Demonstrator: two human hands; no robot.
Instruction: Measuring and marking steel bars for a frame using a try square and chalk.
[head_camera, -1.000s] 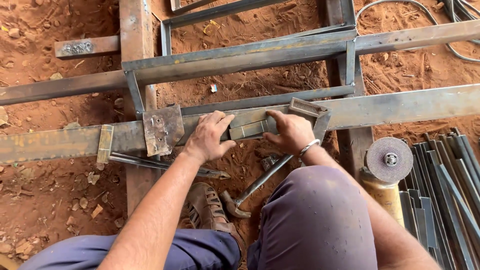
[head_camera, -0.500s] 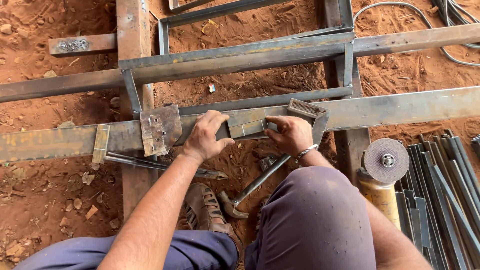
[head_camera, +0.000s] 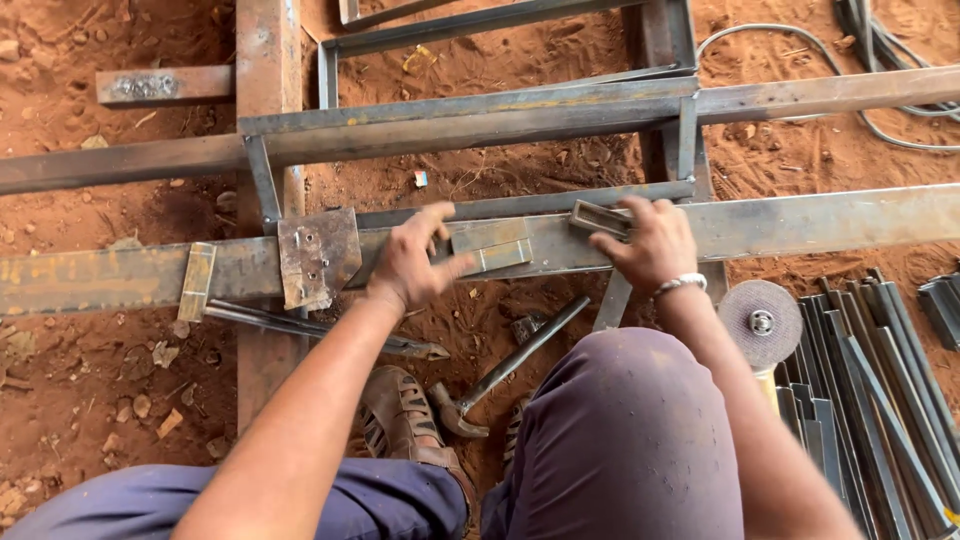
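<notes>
A long flat steel bar (head_camera: 830, 218) lies across the red dirt in front of me. My left hand (head_camera: 413, 260) rests on it with fingers spread, touching the left end of a small flat steel plate (head_camera: 490, 246) that lies on the bar. My right hand (head_camera: 648, 240) presses on a short rectangular steel tube piece (head_camera: 598, 217) at the bar's upper edge. A square plate with holes (head_camera: 318, 256) sits on the bar left of my left hand.
A hammer (head_camera: 515, 365) lies on the dirt below the bar, near my sandalled foot (head_camera: 405, 420). An angle grinder disc (head_camera: 762, 322) and a stack of steel strips (head_camera: 880, 380) are at the right. Steel frame bars (head_camera: 470, 115) cross behind.
My right hand has moved right, from the small plate to the short tube piece. My left hand stays on the bar by the plate, its fingers now spread.
</notes>
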